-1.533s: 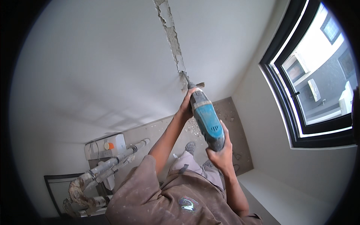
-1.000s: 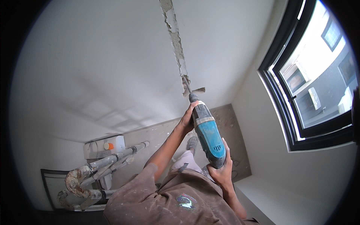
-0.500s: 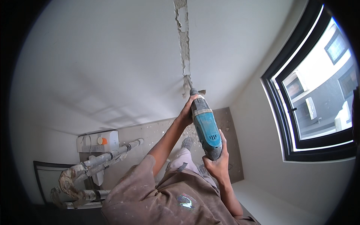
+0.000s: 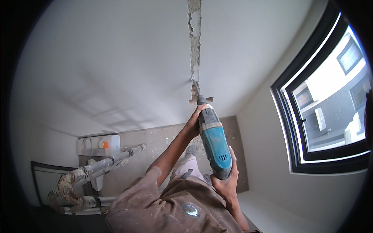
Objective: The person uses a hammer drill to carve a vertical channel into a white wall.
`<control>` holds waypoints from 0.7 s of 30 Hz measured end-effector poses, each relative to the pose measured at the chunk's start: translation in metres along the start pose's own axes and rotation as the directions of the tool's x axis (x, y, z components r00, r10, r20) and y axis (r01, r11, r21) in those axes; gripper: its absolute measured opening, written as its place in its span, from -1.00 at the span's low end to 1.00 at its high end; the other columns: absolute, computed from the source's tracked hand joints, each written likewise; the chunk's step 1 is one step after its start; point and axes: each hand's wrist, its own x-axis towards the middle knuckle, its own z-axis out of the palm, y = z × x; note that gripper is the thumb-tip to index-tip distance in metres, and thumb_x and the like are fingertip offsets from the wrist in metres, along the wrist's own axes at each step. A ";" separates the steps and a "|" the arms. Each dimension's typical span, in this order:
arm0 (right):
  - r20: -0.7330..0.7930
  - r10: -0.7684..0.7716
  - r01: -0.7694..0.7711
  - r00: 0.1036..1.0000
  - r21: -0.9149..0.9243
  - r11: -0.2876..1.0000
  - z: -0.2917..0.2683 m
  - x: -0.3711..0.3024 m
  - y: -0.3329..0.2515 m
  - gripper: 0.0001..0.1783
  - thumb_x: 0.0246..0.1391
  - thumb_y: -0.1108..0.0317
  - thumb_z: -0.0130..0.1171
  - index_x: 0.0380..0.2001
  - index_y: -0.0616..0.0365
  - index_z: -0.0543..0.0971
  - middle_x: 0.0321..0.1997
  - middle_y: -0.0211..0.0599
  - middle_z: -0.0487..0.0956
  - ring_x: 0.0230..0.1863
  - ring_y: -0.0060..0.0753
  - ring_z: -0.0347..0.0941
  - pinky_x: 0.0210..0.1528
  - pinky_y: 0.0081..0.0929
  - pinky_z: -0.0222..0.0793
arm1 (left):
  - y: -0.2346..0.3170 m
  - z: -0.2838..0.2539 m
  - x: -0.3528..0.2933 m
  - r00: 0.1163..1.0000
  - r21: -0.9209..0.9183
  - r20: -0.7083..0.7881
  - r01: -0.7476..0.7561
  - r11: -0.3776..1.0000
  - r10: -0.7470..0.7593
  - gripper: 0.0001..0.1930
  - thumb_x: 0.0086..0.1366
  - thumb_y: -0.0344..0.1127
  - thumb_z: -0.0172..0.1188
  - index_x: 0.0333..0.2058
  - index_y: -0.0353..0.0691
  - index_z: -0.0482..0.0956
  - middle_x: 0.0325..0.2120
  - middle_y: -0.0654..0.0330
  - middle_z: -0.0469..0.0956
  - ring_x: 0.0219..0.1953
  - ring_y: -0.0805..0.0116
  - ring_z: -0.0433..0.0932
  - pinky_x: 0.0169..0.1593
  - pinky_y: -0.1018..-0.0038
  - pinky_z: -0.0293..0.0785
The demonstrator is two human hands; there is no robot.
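A teal and black rotary hammer (image 4: 216, 141) is held in both my hands, pointing up and away from me at the wall. Its chisel bit (image 4: 196, 87) meets the lower part of a rough groove (image 4: 195, 50) cut in the white wall, where brownish material shows. My left hand (image 4: 195, 122) is wrapped round the dark front of the tool, just behind the bit. At the rear end, my right hand (image 4: 228, 180) grips the handle; the tool's body hides part of its fingers, and the trigger cannot be seen.
A black-framed window (image 4: 299, 112) stands on the right. Dusty, stained pipes (image 4: 101, 171) run at the lower left beside a white box-like fixture (image 4: 112, 144) with an orange-and-white round item (image 4: 103, 144) on it. Pale debris dots the brownish floor (image 4: 163, 136) below.
The tool's rear end and my right hand have dropped lower in view. The bit stays at the groove's lower end, where more brownish material shows. The whole view has shifted slightly.
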 end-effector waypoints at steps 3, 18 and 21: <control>-0.009 -0.001 0.002 1.000 0.024 1.000 0.003 0.005 -0.003 0.01 -0.29 0.55 0.14 0.37 0.21 0.07 -0.15 -0.03 0.61 -0.09 -0.24 0.59 0.07 -0.39 0.41 | 0.000 -0.002 0.005 0.999 -0.017 -0.045 -0.008 1.000 0.008 -0.51 0.37 0.19 -0.06 -0.19 -0.18 0.47 -0.38 0.21 0.56 -0.33 0.35 0.59 -0.15 0.34 0.57; 0.004 0.097 -0.096 0.995 0.119 0.988 -0.021 -0.024 -0.005 -0.02 -0.35 0.57 0.03 0.33 0.22 0.13 0.05 -0.14 0.45 0.02 -0.33 0.43 0.11 -0.47 0.31 | -0.031 0.019 -0.009 0.999 0.026 -0.027 -0.023 0.999 0.024 -0.53 0.37 0.19 -0.06 -0.15 -0.13 0.45 -0.33 0.23 0.54 -0.25 0.39 0.57 -0.07 0.38 0.53; -0.001 0.093 -0.092 0.996 0.125 0.988 -0.022 -0.021 -0.004 -0.01 -0.36 0.56 0.04 0.34 0.22 0.13 0.04 -0.14 0.46 0.02 -0.33 0.44 0.11 -0.47 0.31 | -0.026 0.023 -0.007 0.999 0.039 -0.041 -0.024 0.999 0.026 -0.52 0.36 0.20 -0.06 -0.13 -0.15 0.43 -0.32 0.22 0.54 -0.24 0.37 0.57 -0.06 0.35 0.53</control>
